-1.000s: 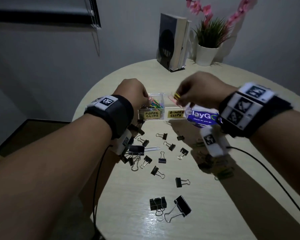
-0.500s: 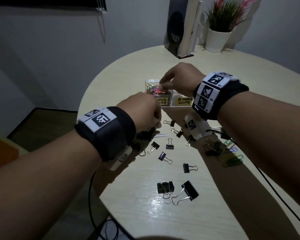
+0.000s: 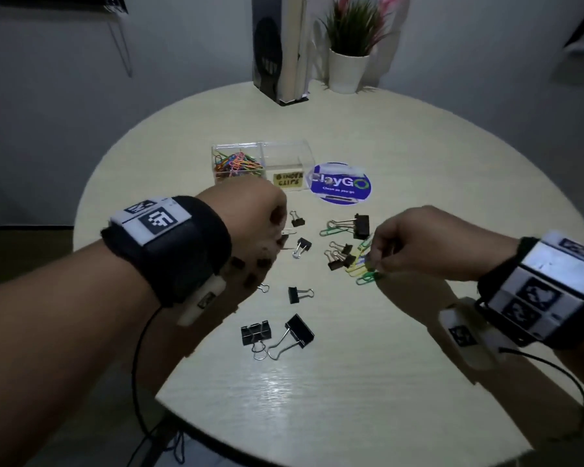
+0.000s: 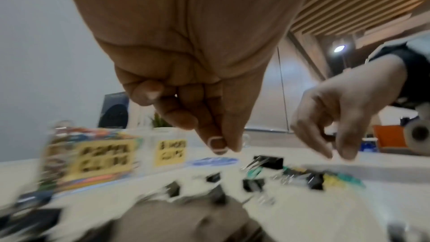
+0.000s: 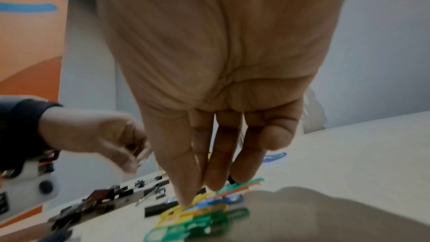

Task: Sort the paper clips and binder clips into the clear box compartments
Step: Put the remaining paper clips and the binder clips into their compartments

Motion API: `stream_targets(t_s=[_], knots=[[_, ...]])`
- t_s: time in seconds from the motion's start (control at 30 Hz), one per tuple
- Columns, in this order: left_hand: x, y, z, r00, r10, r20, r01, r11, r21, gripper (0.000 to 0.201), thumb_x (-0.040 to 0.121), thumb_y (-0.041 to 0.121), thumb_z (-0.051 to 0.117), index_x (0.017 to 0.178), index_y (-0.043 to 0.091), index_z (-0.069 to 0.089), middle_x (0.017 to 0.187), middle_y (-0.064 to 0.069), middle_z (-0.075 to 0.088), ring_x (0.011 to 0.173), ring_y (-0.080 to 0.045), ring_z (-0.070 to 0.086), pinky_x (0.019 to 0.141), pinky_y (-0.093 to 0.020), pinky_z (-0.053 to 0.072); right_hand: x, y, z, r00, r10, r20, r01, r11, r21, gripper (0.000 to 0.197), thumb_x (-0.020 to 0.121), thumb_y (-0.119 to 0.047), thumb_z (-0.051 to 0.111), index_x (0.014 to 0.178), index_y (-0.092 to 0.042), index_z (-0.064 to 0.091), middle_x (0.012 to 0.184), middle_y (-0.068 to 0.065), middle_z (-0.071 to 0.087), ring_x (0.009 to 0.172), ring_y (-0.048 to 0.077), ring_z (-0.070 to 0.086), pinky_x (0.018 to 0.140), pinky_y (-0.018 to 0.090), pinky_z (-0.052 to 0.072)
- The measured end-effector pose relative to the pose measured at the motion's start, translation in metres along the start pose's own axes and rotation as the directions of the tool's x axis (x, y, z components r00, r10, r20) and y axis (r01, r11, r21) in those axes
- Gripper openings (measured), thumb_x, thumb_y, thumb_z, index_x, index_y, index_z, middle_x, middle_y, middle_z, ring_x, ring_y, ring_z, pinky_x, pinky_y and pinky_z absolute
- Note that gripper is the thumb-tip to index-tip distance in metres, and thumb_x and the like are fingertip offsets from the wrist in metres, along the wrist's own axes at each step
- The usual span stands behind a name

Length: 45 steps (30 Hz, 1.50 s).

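The clear box [image 3: 312, 156] stands mid-table. Its left compartment holds coloured paper clips [image 3: 238, 161]; the one labelled for binder clips [image 3: 287, 180] looks bare. My left hand [image 3: 279, 237] hovers just in front of the box and pinches a pale paper clip [image 4: 217, 145] between thumb and forefinger. My right hand [image 3: 373, 261] reaches down with straight fingers [image 5: 186, 187] onto a heap of yellow, blue and green paper clips [image 3: 363, 269]. Black binder clips [image 3: 297, 294] lie scattered between the hands, some mixed into that heap [image 3: 341, 256].
A round blue sticker [image 3: 341, 185] lies right of the box. A dark book stand [image 3: 279, 52] and a potted plant [image 3: 348, 59] sit at the far edge. Two bigger binder clips [image 3: 299, 330] lie nearer me. The round table [image 3: 317, 416] drops off at left.
My right hand has left the paper clip compartment and come back down to the coloured heap on the right. My left hand drew back from the box and now pinches a pale clip.
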State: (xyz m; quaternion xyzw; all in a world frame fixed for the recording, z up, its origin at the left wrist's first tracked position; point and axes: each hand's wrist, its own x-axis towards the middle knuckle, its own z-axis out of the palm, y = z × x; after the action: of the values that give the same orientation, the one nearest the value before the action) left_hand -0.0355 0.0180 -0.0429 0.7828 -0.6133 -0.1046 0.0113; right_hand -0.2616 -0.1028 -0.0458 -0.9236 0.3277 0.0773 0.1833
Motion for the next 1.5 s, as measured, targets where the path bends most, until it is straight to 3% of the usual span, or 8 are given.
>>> stream_targets(t_s=[0.17, 0.47, 0.63, 0.8, 1.17, 1.33, 1.4, 1.5], knots=[[0.03, 0.05, -0.005, 0.993, 0.098, -0.07, -0.101, 0.994, -0.046, 0.029, 0.09, 0.026, 0.065, 0.118, 0.028, 0.068, 0.114, 0.002, 0.07, 0.106, -0.019, 0.06, 0.082, -0.026, 0.044, -0.008, 0.008, 0.018, 0.999, -0.027, -0.024, 0.026, 0.999, -0.047, 0.016, 0.07, -0.022, 0.073, 0.084, -0.028, 0.072, 0.079, -0.013, 0.069, 0.073, 0.004, 0.062, 0.069, 0.021, 0.049], [0.069, 0.059, 0.025, 0.992, -0.103, 0.071, 0.099, 0.993, 0.064, 0.034, 0.083, 0.031, 0.072, 0.113, 0.014, 0.071, 0.107, -0.006, 0.069, 0.093, -0.026, 0.064, 0.082, -0.034, 0.055, -0.011, 0.009, 0.018, 0.993, -0.115, 0.028, 0.116, 0.992, -0.047, 0.009, 0.074, -0.017, 0.069, 0.081, -0.022, 0.068, 0.086, -0.009, 0.065, 0.078, 0.012, 0.061, 0.075, 0.031, 0.051], [0.07, 0.057, 0.027, 0.989, -0.11, 0.095, 0.108, 0.994, 0.024, 0.031, 0.087, 0.028, 0.068, 0.115, 0.013, 0.07, 0.108, -0.006, 0.069, 0.097, -0.024, 0.064, 0.074, -0.028, 0.05, -0.005, 0.016, 0.018, 0.996, -0.077, 0.043, 0.077, 0.997, 0.006, 0.016, 0.075, -0.021, 0.075, 0.087, -0.025, 0.065, 0.074, -0.017, 0.062, 0.07, -0.002, 0.055, 0.066, 0.022, 0.044], [0.072, 0.065, 0.026, 0.99, -0.097, 0.103, 0.098, 0.995, -0.004, 0.036, 0.083, 0.041, 0.071, 0.105, 0.012, 0.074, 0.099, -0.005, 0.072, 0.091, -0.022, 0.066, 0.075, -0.03, 0.053, -0.004, 0.014, 0.02, 0.997, -0.052, 0.055, 0.052, 0.999, -0.007, 0.013, 0.076, -0.023, 0.076, 0.086, -0.024, 0.068, 0.074, -0.016, 0.062, 0.075, 0.009, 0.057, 0.069, 0.024, 0.044], [0.063, 0.062, 0.023, 0.986, -0.029, 0.166, 0.029, 1.0, 0.002, 0.031, 0.088, 0.031, 0.067, 0.112, 0.013, 0.07, 0.107, -0.005, 0.07, 0.087, -0.017, 0.057, 0.07, -0.025, 0.044, -0.004, 0.012, 0.015, 0.997, -0.06, 0.044, 0.059, 0.998, 0.029, 0.009, 0.074, -0.02, 0.073, 0.08, -0.024, 0.068, 0.074, -0.012, 0.068, 0.071, 0.006, 0.06, 0.067, 0.024, 0.047], [0.043, 0.027, -0.002, 0.998, -0.019, 0.058, 0.028, 0.987, -0.159, 0.019, 0.08, 0.03, 0.076, 0.097, 0.021, 0.075, 0.082, 0.009, 0.064, 0.078, -0.011, 0.058, 0.06, -0.022, 0.041, 0.019, 0.006, -0.012, 0.999, -0.007, -0.054, 0.02, 0.968, 0.25, 0.013, 0.073, -0.007, 0.073, 0.077, -0.019, 0.072, 0.068, -0.005, 0.071, 0.054, 0.004, 0.06, 0.058, 0.022, 0.051], [0.035, 0.002, -0.022, 0.996, -0.084, -0.029, 0.072, 0.952, -0.298, 0.014, 0.079, 0.029, 0.078, 0.09, 0.021, 0.076, 0.071, 0.011, 0.065, 0.066, -0.008, 0.058, 0.057, -0.021, 0.038, 0.036, -0.006, -0.026, 0.991, -0.001, -0.133, 0.047, 0.937, 0.346, 0.013, 0.073, -0.008, 0.079, 0.078, -0.017, 0.072, 0.07, 0.0, 0.072, 0.057, 0.009, 0.062, 0.061, 0.028, 0.054], [0.031, -0.041, -0.046, 0.949, -0.254, -0.187, 0.144, 0.875, -0.463, 0.01, 0.078, 0.031, 0.079, 0.081, 0.023, 0.075, 0.07, 0.007, 0.069, 0.054, -0.003, 0.055, 0.049, -0.02, 0.038, 0.067, -0.033, -0.04, 0.973, 0.005, -0.23, 0.105, 0.88, 0.462, 0.02, 0.073, -0.007, 0.081, 0.087, -0.014, 0.069, 0.07, 0.004, 0.072, 0.05, 0.007, 0.062, 0.05, 0.018, 0.053]])
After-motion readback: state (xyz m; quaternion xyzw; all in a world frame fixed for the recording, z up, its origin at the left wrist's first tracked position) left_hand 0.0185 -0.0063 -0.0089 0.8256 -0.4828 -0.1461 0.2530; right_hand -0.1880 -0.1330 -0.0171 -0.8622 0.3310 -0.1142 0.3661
